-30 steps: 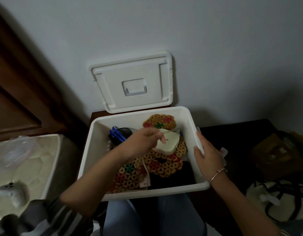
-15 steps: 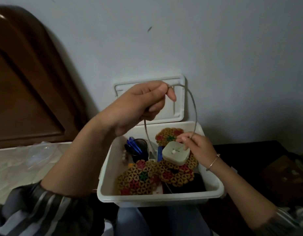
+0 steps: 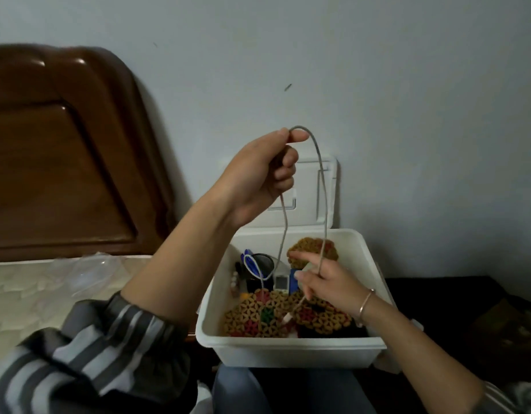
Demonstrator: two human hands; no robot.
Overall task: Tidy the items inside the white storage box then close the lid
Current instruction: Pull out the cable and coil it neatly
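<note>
The white storage box [image 3: 291,352] sits open on my lap, its lid [image 3: 315,189] leaning against the wall behind. My left hand [image 3: 258,177] is raised above the box and pinches the top of a grey cable [image 3: 321,186] that loops down on both sides. My right hand [image 3: 327,282], inside the box, pinches the cable's other strand between its fingers; the cable's plug end [image 3: 288,317] dangles below it. Several woven flower-pattern mats [image 3: 258,316] lie in the box, one [image 3: 312,249] upright at the back. A dark cup [image 3: 259,265] with blue items stands at the back left.
A dark wooden headboard [image 3: 64,162] and a pale mattress [image 3: 28,297] with clear plastic are on the left. A dark surface [image 3: 443,297] with bags lies to the right. The pale wall rises behind the box.
My left hand has lifted the cable a little higher. My right hand left the white square device and now pinches the cable, whose plug end hangs free. The view shifted.
</note>
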